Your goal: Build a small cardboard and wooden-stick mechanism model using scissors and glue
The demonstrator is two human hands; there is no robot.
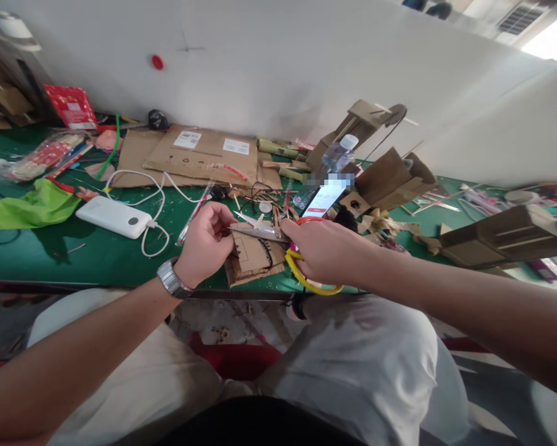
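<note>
My right hand is wrapped round a pair of scissors with yellow and red handles. The metal blades point left and stand apart. My left hand, with a metal watch on its wrist, is curled with thumb and fingertips together beside the blade tips. Whatever it pinches is too small or hidden to make out. Below the blades, a small stack of cardboard pieces lies at the table's front edge, with drawn lines and a dark jagged strip on top.
Behind my right hand a lit phone leans near a clear bottle. Cardboard structures stand on the right. A white power bank with a cable lies left, before flattened cardboard. Scraps litter the green table.
</note>
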